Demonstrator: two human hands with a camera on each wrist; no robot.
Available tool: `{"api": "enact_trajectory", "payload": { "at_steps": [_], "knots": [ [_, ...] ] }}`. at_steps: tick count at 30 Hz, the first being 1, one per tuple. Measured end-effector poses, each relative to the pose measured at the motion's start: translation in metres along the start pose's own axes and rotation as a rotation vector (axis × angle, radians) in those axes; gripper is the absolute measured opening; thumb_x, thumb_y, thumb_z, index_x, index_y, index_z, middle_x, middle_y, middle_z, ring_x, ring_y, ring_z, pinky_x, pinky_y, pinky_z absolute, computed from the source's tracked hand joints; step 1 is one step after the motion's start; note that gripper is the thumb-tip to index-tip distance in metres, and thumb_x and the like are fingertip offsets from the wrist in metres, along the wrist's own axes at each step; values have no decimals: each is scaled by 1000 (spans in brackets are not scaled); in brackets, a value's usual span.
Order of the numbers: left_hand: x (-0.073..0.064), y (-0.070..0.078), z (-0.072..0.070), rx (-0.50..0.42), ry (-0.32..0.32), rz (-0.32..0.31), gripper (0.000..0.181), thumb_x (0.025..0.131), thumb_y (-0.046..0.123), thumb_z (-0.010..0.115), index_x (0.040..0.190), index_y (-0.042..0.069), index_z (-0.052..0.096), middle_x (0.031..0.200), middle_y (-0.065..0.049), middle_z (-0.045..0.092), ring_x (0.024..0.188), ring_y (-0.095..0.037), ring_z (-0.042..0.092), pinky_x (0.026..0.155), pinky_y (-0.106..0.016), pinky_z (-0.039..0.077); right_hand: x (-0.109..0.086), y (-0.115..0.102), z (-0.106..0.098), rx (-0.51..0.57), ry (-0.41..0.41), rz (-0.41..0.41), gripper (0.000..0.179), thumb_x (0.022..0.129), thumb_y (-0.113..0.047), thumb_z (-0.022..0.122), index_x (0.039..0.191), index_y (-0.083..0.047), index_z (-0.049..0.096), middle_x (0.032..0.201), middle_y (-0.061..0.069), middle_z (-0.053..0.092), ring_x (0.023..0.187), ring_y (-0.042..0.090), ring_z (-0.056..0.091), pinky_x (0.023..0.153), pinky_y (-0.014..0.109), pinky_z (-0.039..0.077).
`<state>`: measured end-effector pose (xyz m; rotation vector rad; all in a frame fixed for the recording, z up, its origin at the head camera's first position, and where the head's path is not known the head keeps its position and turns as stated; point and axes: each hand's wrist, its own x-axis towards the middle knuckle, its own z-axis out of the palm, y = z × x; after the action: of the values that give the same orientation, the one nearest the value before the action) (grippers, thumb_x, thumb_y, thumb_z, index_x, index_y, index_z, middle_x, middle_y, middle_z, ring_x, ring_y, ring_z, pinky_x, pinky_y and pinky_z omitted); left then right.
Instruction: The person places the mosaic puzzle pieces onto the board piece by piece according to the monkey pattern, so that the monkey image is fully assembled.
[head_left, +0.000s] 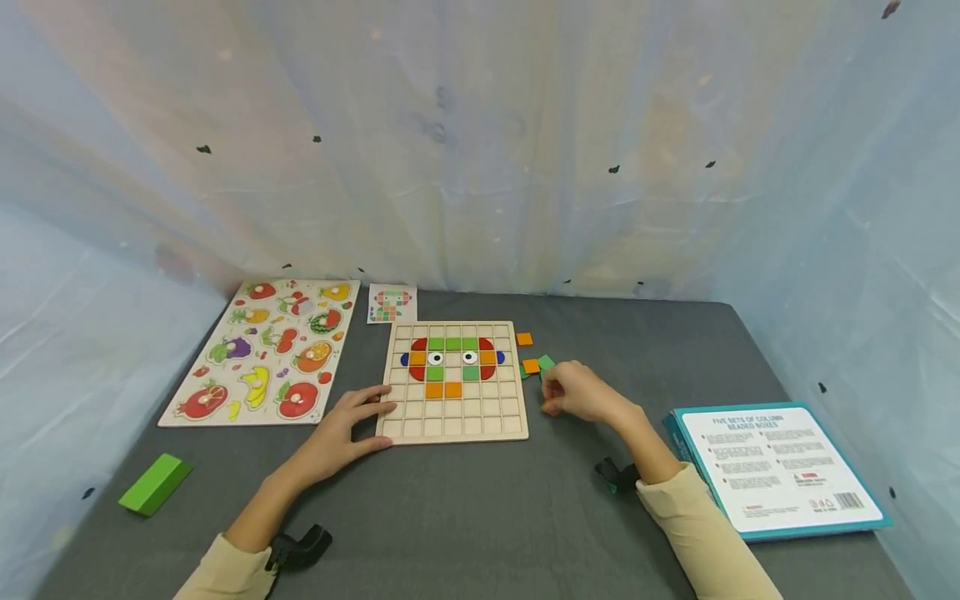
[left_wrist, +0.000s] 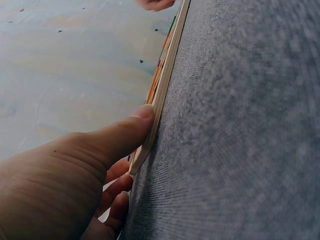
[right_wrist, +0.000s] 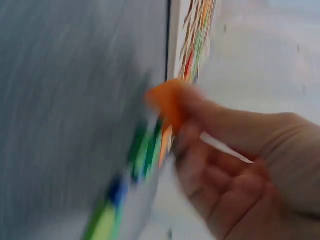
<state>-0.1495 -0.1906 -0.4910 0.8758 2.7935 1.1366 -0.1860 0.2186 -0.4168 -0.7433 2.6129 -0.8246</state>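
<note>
An orange tile point(head_left: 551, 406) is pinched in the fingertips of the right hand point(head_left: 581, 392), just off the right edge of the wooden grid board point(head_left: 453, 414) on the grey table point(head_left: 480, 517). More loose orange and green tiles point(head_left: 537, 365) lie beside that hand. The left hand point(head_left: 341, 429) rests with relaxed, straight fingers against the board's lower left corner, thumb on its edge. A fruit puzzle point(head_left: 266, 350) lies left, a teal box point(head_left: 776, 468) right.
</note>
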Motion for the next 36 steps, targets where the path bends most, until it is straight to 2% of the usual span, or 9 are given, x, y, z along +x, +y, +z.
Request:
{"api": "enact_trajectory", "payload": {
  "at_steps": [3,5,10,16,25,29,32,34,36],
  "knots": [
    [0,0,0,4,4,-1,58,86,29,80,136,8,62,151,-13,43,132,-33,40,100,-58,40,20,-17,12,152,-24,-111,5,90,-2,73,86,-1,69,78,5,65,64,13,52,59,27,46],
    [1,-1,0,7,10,7,57,86,28,80,136,7,62,151,-14,43,132,-34,41,99,-59,40,35,-30,22,192,-38,-177,3,92,-1,70,93,0,72,85,6,69,69,12,58,63,26,49],
    [0,-1,4,5,21,20,56,86,27,80,135,7,63,150,-14,44,131,-34,42,99,-59,40,72,-55,44,76,-12,-253,11,93,1,68,101,-1,75,97,7,73,85,15,65,75,24,51],
    [-1,-1,6,-8,11,1,57,86,30,80,135,9,63,151,-12,44,132,-33,41,101,-59,39,90,-69,58,-57,0,-275,9,91,2,70,97,-3,74,90,6,71,81,17,62,74,25,50],
    [-2,0,3,-21,-2,-23,58,86,33,79,136,10,62,152,-11,43,134,-33,39,102,-60,38,86,-73,62,-235,59,-339,12,91,0,71,99,-7,76,94,4,65,86,16,62,76,24,50],
    [-2,0,3,-18,-5,-26,58,86,34,79,137,10,62,152,-10,42,134,-32,39,103,-60,38,71,-75,65,-366,103,-324,17,95,-14,70,110,-8,74,109,7,65,96,19,63,80,30,52],
    [-2,0,3,-10,-3,-20,58,86,34,79,137,10,62,152,-11,42,134,-32,40,102,-59,38,50,-82,70,-509,39,-277,46,98,-37,64,134,-9,62,141,12,53,127,27,53,100,45,46],
    [-1,0,3,-6,1,-13,58,86,33,79,136,10,62,152,-11,43,133,-32,41,101,-59,39,35,-86,75,-575,-34,-251,66,98,-51,57,149,-10,47,158,11,35,144,30,34,111,54,32],
    [0,-1,2,-3,13,-2,57,86,31,79,136,9,63,151,-12,44,131,-32,42,100,-59,40,25,-87,80,-588,-110,-229,78,98,-60,49,157,-12,33,165,8,20,151,29,18,116,57,20]
  ]
}}
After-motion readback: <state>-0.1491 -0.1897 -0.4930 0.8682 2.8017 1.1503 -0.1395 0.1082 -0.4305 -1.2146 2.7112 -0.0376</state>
